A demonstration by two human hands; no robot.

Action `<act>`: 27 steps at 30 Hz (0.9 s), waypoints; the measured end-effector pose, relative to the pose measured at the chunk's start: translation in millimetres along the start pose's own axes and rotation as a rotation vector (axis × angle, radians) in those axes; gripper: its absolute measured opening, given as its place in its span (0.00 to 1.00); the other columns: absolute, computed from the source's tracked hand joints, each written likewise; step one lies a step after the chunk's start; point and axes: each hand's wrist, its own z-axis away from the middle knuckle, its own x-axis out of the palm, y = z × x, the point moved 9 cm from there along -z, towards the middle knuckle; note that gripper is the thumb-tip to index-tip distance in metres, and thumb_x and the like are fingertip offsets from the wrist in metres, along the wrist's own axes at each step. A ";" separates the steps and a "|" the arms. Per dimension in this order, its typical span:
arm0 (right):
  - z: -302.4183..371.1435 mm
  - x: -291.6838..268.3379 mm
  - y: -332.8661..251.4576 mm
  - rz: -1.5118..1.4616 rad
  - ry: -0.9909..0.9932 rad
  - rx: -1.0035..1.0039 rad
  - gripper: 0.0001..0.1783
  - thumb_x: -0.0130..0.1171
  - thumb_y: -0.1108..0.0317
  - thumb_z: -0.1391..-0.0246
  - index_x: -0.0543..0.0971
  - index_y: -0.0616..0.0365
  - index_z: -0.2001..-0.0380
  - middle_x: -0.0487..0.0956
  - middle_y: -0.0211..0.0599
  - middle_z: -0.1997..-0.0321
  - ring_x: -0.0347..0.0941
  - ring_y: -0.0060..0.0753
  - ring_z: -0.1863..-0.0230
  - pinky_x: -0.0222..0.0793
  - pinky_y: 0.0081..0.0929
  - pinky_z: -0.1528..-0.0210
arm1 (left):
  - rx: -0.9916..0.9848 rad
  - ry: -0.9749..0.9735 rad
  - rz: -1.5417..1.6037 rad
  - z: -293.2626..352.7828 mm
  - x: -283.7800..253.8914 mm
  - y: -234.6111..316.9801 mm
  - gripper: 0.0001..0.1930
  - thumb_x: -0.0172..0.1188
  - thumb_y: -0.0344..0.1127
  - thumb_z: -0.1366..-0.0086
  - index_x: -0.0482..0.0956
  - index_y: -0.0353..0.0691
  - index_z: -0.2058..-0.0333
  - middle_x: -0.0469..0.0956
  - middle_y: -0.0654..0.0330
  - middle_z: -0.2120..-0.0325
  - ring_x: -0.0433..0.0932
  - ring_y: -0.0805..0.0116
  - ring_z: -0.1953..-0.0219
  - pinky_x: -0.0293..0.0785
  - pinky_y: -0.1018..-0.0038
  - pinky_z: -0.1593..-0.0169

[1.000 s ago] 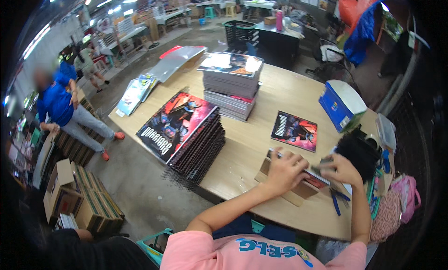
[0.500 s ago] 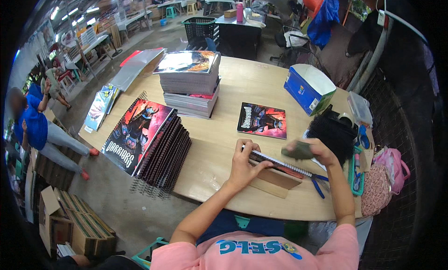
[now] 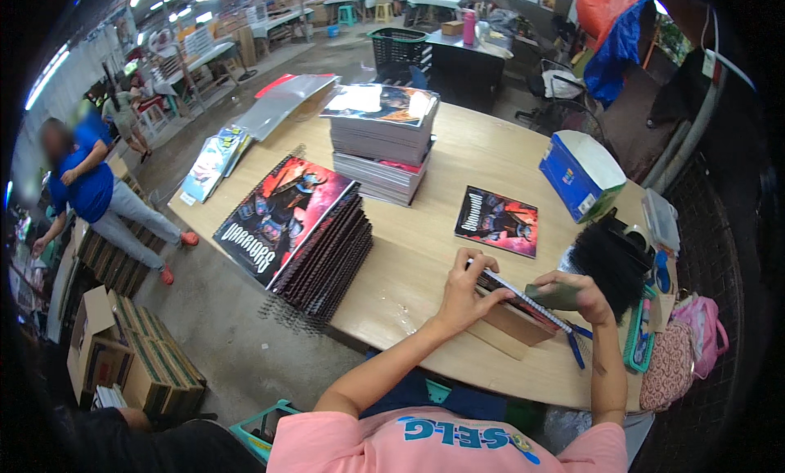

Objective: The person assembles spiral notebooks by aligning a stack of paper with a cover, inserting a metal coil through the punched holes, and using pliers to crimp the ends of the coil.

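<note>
While the left hand pinches a notebook on edge, the right hand works at its spiral side with a dark green pad. Left fingers closed on the notebook, thumb on the near side, the others over the far left end. Right fingers closed around the pad; blurred from where I stand, so can't tell if it touches the coil.

Notebook sits tilted, pale spiral edge up, at the near right part of the counter. Brown board stands just under it on the near side; can't tell if it carries the weight. Blue-handled pliers lie right beside the board's right end.

Just beyond the hands: one notebook with a red and black cover, flat. Left: tall pile of spiral notebooks, coil ends sticking out on the near side. Farther back: stack of books, glossy cover on top. Far left: clear plastic sheets and thin booklets.

Right side, far to near: open blue box, clear plastic container, heap of black coils, green basket, patterned pouch, pink bag.

Person in a blue shirt stands off to the left.
</note>
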 end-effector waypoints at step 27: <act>-18.0 -3.9 33.5 0.339 0.061 0.184 0.36 0.55 0.38 0.50 0.80 0.60 0.53 0.75 0.47 0.49 0.74 0.46 0.50 0.67 0.36 0.47 | 0.066 0.010 0.049 2.0 -5.8 -3.3 0.12 0.69 0.35 0.48 0.77 0.39 0.66 0.69 0.54 0.64 0.73 0.55 0.60 0.71 0.66 0.58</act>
